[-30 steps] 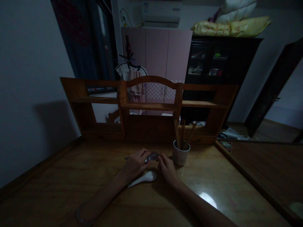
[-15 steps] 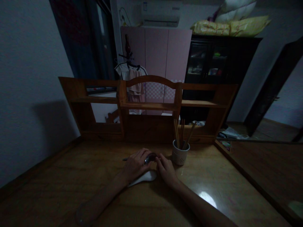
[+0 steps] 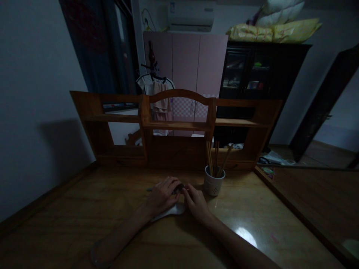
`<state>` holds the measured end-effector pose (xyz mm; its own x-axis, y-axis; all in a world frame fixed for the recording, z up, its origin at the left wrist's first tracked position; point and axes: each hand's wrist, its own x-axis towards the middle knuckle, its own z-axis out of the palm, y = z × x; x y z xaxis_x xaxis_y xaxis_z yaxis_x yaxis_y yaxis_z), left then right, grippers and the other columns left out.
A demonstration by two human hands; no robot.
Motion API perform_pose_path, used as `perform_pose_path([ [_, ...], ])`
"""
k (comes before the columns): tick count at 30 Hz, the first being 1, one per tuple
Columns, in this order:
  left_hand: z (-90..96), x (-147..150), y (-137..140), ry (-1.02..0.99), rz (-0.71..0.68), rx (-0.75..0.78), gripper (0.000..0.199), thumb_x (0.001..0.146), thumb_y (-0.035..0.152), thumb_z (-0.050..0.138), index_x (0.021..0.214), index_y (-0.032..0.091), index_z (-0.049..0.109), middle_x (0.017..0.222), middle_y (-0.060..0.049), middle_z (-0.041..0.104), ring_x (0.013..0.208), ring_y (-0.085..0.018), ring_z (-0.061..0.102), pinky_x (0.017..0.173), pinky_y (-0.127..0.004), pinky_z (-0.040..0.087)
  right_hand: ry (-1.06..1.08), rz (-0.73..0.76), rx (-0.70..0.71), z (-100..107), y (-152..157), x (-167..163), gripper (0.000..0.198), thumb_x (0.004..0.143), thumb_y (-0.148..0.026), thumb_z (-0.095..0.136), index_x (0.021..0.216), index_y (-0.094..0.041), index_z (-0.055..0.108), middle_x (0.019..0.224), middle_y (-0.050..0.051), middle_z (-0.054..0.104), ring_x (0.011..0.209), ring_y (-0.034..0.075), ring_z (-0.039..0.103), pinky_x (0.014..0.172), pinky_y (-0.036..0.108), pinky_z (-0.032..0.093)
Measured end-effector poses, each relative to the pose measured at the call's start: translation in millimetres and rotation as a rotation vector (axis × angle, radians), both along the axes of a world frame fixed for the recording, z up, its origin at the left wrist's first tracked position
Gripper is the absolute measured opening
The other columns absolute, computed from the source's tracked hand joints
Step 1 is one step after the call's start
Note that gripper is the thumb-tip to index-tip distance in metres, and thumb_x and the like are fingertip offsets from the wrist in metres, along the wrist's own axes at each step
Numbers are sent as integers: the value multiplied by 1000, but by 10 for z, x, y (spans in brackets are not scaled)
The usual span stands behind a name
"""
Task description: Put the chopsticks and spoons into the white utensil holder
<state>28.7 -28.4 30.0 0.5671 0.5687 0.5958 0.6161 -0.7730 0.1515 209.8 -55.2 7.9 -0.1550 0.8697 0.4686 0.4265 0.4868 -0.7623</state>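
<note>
Well into handling the metal spoon [image 3: 181, 188], judging from two hands brought together at it: already taken up, not yet let go or laid down. Gripped in a closed left hand [image 3: 162, 196] over the tabletop [image 3: 126, 243], with a slim handle end poking out to the left past the knuckles and a dark bowl showing beside the fingertips, on the right. Close against that bowl, with fingers curled and thumb drawn in narrow, the right hand [image 3: 197, 201]; in light this dim, impossible to tell a pinch from a mere touch. Just under the left hand, flat on the tabletop and partly covered, a white spoon [image 3: 177, 209], bowl toward the right and not held. Beyond the right hand and apart from it, an upright pale cup [image 3: 213, 186] with chopsticks [image 3: 217, 160] inside. Compared with a second ago: much less shine on the metal bowl and less of it in sight, right fingertips nearer the left hand, white spoon more hidden; no change at the cup.
</note>
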Motion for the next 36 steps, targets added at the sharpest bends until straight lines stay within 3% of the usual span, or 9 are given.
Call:
perform_pose_path([
  [17,40,28,-48,-71,-94,-103,32,80,16,57,111,24,55,109,-7,58,100,-22,57,85,-36,49,-26,30,9,13,-14,-10,28,95,-29,42,85,-19,65,73,3,67,66,18,62,60,24,41],
  [30,-149,14,129,-272,-129,-362,8,88,25,56,93,20,57,94,-3,59,86,-16,58,78,-29,48,-66,-35,10,-32,16,-10,21,91,-25,46,86,-19,65,71,2,66,60,16,59,55,22,37],
  [36,-146,-84,215,-279,-61,-270,8,88,26,58,82,21,60,89,-2,61,88,-18,58,82,-33,47,-91,-116,18,-66,46,16,13,86,-23,51,84,-20,63,61,-1,61,52,14,55,51,21,33],
])
